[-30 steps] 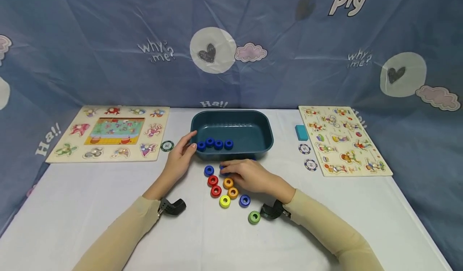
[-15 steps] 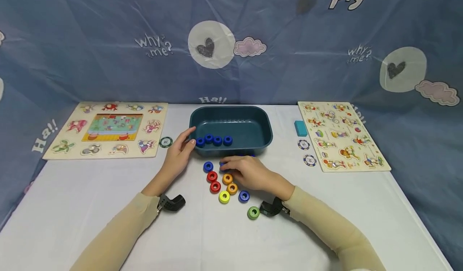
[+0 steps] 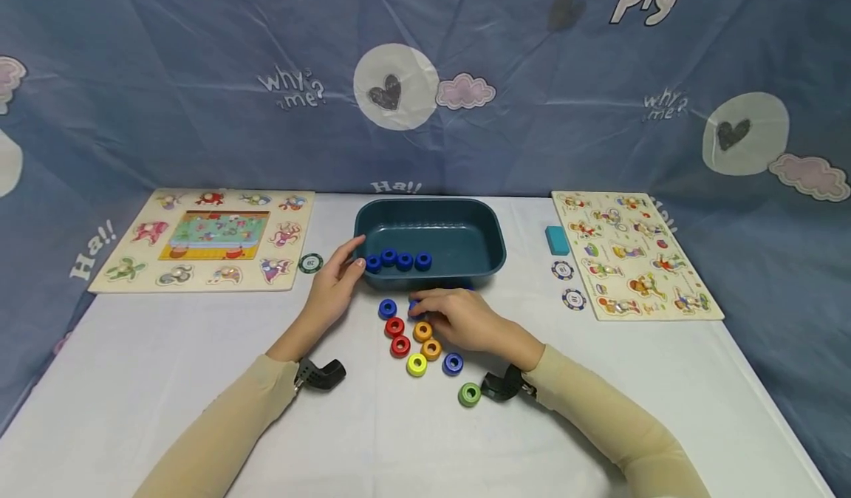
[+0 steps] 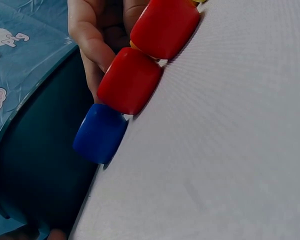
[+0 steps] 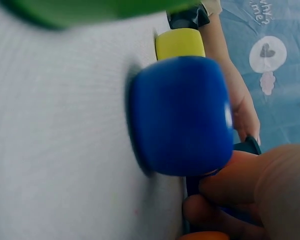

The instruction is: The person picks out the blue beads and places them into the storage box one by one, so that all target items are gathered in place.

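Fingers: left hand [image 3: 335,285] loosely parted against the left end of the tray [image 3: 462,248], perhaps steadying it; right hand [image 3: 468,321] pinching a blue ring [image 3: 413,304], mid-frame.
Tray: above centre, within both hands' reach; four blue rings [image 3: 404,266] inside, lower left.
Loose rings [image 3: 431,357]: below it, handy for picking.

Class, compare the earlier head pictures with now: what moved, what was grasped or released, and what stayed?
Nothing visibly moved, and nothing was newly grasped or released; only the head view shifted slightly. The left hand still touches the tray, the right hand still grips a blue ring, and four rings stay inside the tray.
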### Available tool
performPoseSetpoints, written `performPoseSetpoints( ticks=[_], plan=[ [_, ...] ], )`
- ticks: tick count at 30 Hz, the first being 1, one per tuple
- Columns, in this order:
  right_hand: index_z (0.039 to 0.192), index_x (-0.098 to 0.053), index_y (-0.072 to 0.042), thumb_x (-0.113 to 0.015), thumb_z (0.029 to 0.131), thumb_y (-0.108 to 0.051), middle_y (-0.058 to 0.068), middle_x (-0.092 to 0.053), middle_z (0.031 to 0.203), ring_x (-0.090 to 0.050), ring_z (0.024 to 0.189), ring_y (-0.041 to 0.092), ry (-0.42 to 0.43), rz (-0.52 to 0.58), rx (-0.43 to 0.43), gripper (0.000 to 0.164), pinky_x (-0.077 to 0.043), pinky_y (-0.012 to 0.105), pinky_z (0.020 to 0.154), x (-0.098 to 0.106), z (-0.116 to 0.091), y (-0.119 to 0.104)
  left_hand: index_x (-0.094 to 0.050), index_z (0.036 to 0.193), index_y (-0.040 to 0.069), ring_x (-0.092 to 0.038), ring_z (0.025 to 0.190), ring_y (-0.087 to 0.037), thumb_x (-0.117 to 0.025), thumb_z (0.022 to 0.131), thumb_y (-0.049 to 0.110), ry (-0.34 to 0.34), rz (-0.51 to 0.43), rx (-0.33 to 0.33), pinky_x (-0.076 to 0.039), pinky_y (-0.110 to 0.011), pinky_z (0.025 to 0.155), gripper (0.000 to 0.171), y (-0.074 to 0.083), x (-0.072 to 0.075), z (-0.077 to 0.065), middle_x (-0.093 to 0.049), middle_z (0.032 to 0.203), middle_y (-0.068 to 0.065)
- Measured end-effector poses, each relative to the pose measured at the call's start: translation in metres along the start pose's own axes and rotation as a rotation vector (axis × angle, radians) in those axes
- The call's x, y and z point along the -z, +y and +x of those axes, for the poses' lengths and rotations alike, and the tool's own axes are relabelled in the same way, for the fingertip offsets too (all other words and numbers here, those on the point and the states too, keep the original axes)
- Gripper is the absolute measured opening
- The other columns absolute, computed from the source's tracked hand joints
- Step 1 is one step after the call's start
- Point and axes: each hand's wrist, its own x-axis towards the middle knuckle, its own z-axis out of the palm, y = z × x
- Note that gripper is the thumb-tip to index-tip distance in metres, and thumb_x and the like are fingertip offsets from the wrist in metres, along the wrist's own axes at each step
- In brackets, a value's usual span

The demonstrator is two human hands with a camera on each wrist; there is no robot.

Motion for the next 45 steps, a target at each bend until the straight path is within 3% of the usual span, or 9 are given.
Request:
performPoseSetpoints(
  ticks=[8,13,15,19,24,28,33,41,45],
  plan=[
    [0.102,-0.074,-0.013,-0.067,0.090,-0.009,0.002,-0.071,0.113,-0.066,0.107,0.014,0.081,0.028,0.031,0.014,-0.056,0.029,0.093,0.002,0.003,0.000,-0.042,0.147,0.019,-0.041,0.141,-0.024,-0.046,0.104,0.025,-0.006,0.018,0.007,-0.041,-0.038,0.112,0.044,0.002,0.000,0.003,-0.037,0.156,-0.005],
    [0.103,-0.073,-0.009,-0.069,0.089,-0.010,0.007,-0.071,0.110,-0.067,0.090,0.013,0.184,0.085,0.081,0.014,-0.058,0.023,0.076,0.030,0.011,-0.002,-0.042,0.147,0.018,-0.043,0.139,-0.027,-0.046,0.103,0.025,-0.006,0.016,0.017,-0.042,-0.041,0.111,0.045,0.002,0.002,0.001,-0.037,0.156,-0.007],
    [0.104,-0.073,-0.007,-0.070,0.089,-0.010,0.009,-0.071,0.107,-0.063,0.075,0.012,0.240,0.088,0.053,0.016,-0.054,0.021,0.064,0.046,0.018,0.003,-0.042,0.147,0.017,-0.043,0.140,-0.027,-0.046,0.103,0.023,-0.003,0.011,0.019,-0.041,-0.042,0.112,0.045,0.002,0.002,0.001,-0.038,0.156,-0.007],
    [0.105,-0.073,-0.008,-0.071,0.088,-0.013,0.007,-0.071,0.099,-0.049,0.056,0.010,0.294,0.067,-0.136,0.017,-0.042,0.023,0.051,0.068,0.037,0.023,-0.042,0.146,0.010,-0.041,0.140,-0.032,-0.046,0.103,0.017,-0.001,-0.004,0.012,-0.040,-0.043,0.112,0.044,0.014,0.002,-0.003,-0.038,0.155,-0.012],
    [0.104,-0.073,-0.008,-0.070,0.089,-0.016,0.009,-0.072,0.101,-0.061,0.062,0.012,0.181,0.081,-0.304,0.017,-0.050,0.025,0.056,0.064,0.054,0.046,-0.040,0.146,0.002,-0.038,0.141,-0.036,-0.045,0.103,0.012,-0.018,-0.008,0.032,-0.037,-0.045,0.115,0.045,0.039,0.006,-0.010,-0.036,0.154,-0.018],
    [0.103,-0.073,-0.008,-0.069,0.090,-0.015,0.008,-0.074,0.102,-0.069,0.082,0.018,0.050,0.072,-0.357,0.015,-0.057,0.033,0.074,0.052,0.057,0.055,-0.040,0.147,0.007,-0.037,0.142,-0.032,-0.045,0.103,0.017,-0.016,0.004,0.024,-0.037,-0.045,0.115,0.045,0.024,0.004,-0.007,-0.036,0.156,-0.013],
    [0.105,-0.073,-0.008,-0.068,0.090,-0.014,0.007,-0.073,0.108,-0.066,0.106,0.024,-0.051,0.064,-0.424,0.016,-0.054,0.041,0.093,0.052,0.056,0.061,-0.040,0.148,0.011,-0.037,0.143,-0.030,-0.046,0.103,0.017,-0.017,0.002,0.017,-0.037,-0.043,0.115,0.045,0.009,0.002,-0.001,-0.035,0.157,-0.010],
    [0.116,-0.068,-0.006,-0.064,0.091,-0.007,0.011,-0.070,0.115,-0.064,0.110,0.025,-0.078,0.121,-0.423,0.025,-0.053,0.042,0.097,0.051,0.057,0.062,-0.042,0.147,0.018,-0.040,0.141,-0.029,-0.045,0.104,0.026,0.009,0.030,0.001,-0.040,-0.045,0.112,0.044,0.004,0.000,-0.002,-0.038,0.155,-0.007],
    [0.116,-0.068,-0.007,-0.064,0.092,-0.008,0.011,-0.071,0.113,-0.066,0.104,0.024,-0.023,0.123,-0.383,0.024,-0.055,0.040,0.092,0.050,0.056,0.061,-0.043,0.147,0.016,-0.042,0.139,-0.031,-0.045,0.104,0.029,0.014,0.041,-0.005,-0.042,-0.045,0.111,0.045,0.005,0.000,-0.002,-0.039,0.155,-0.008]
  ],
)
